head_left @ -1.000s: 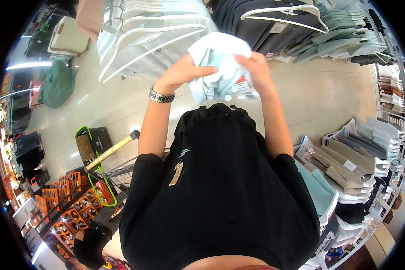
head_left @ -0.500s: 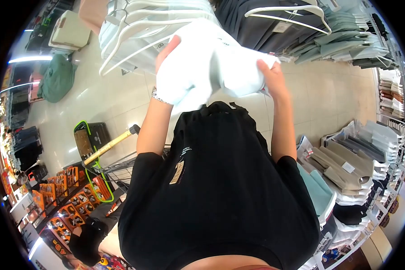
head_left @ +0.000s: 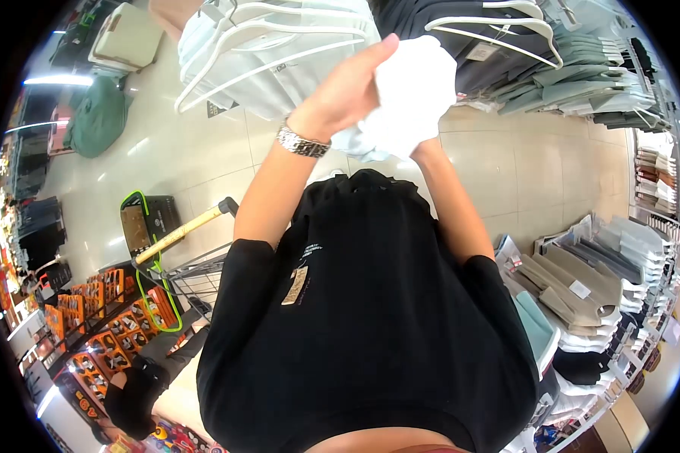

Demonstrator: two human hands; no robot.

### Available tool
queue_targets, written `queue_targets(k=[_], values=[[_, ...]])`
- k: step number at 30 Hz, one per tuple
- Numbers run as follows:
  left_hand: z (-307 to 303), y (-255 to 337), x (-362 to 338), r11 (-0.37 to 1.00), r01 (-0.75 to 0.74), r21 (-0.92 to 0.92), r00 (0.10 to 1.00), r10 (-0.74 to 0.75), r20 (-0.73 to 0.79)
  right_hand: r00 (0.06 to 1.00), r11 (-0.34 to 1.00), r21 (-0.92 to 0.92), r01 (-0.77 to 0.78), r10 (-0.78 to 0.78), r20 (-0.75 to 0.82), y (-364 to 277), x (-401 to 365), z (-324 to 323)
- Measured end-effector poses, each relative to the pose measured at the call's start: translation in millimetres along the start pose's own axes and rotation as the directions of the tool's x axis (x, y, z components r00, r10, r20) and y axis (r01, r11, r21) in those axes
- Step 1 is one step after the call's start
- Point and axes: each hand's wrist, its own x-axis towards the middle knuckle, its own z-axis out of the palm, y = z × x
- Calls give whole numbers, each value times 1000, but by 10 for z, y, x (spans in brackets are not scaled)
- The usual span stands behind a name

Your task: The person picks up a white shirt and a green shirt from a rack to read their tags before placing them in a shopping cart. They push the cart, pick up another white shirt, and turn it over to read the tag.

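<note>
A bunched-up white garment [head_left: 415,90] is held in front of me at chest height, bright enough that its details wash out. My left hand [head_left: 345,94], with a silver band on the wrist, grips its left side, thumb up. Most of my right hand [head_left: 428,149] is hidden behind the cloth, which it supports from the lower right. Just beyond, white hangers [head_left: 279,34] carry pale garments [head_left: 261,83] and dark grey garments [head_left: 419,30].
A shopping cart [head_left: 196,273] with a yellowish handle and a green-rimmed basket [head_left: 134,200] stand at left. Folded clothes [head_left: 582,279] fill a rack at right. Green garments [head_left: 567,72] hang at the far right. A person in black [head_left: 140,396] is at lower left.
The white garment was spread between both hands and is now gathered into a smaller bundle. My left hand moved right and my right hand moved inward, going behind the cloth.
</note>
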Motion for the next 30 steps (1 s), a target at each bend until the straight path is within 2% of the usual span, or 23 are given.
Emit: queue_targets(k=[1,2,3,4,6,7,9,10,12,13,15,16,17,18,20,21,22,24,26,28,29,30], values=[[-35,68,-51,1000,-3,-1,1000,3,0,1000,1000,-2,0,0,2,-21,-12,12],[-72,152,-115,961,-27,277,999,36,-27,999,970,241,-18,24,-24,-54,-22,21],[-117,216,-173,846,-41,532,996,77,-45,998,883,468,-30,55,-40,-79,-20,23],[-225,234,-187,846,-45,531,995,83,-48,998,884,465,-34,56,-34,-68,-15,-10],[-466,190,-176,585,52,809,998,-1,-64,994,807,581,106,-102,-40,-30,11,-111],[-513,112,-192,587,57,807,997,1,-71,995,806,583,98,-96,-35,-19,22,-145],[-557,-67,-217,582,-272,767,956,255,145,979,494,867,70,-200,35,-12,34,-216],[-606,-138,-248,585,-269,765,957,255,141,980,494,867,67,-195,36,-20,62,-262],[-717,-279,-304,650,-250,718,956,282,77,1000,388,922,13,-27,-3,-61,125,-356],[-775,-344,-352,761,-157,630,977,212,-12,1000,383,924,9,-23,0,-104,133,-371],[-817,-497,-462,793,-130,596,984,179,-23,997,484,871,83,-33,-76,-168,167,-349],[-815,-604,-487,826,-112,553,989,145,-17,997,476,876,80,-32,-74,-186,201,-352],[-807,-771,-472,781,-166,602,971,237,-39,995,493,866,80,10,-98,-207,237,-374],[-834,-797,-479,783,-163,601,972,232,-40,991,514,854,81,53,-126,-230,246,-389],[-887,-837,-460,426,-3,905,983,167,-75,986,538,836,104,52,-157,-264,231,-390],[-937,-863,-423,391,-52,919,972,232,-44,985,516,848,124,42,-170,-287,231,-389],[-998,-869,-402,391,-55,919,972,231,-39,983,492,858,145,28,-183,-312,239,-392],[-1073,-809,-388,558,-77,826,975,215,-55,986,489,860,148,-9,-164,-412,212,-482],[-1090,-712,-424,580,-73,811,968,236,-82,988,487,860,151,-43,-149,-510,161,-539],[-1061,-542,-464,801,-9,598,954,186,-235,902,841,500,208,33,-431,-676,118,-509],[-1119,-498,-475,805,-77,589,950,239,-202,899,840,498,215,29,-437,-700,95,-523],[-1122,-445,-482,803,-79,590,952,236,-194,876,906,386,171,39,-481,-720,74,-542]])
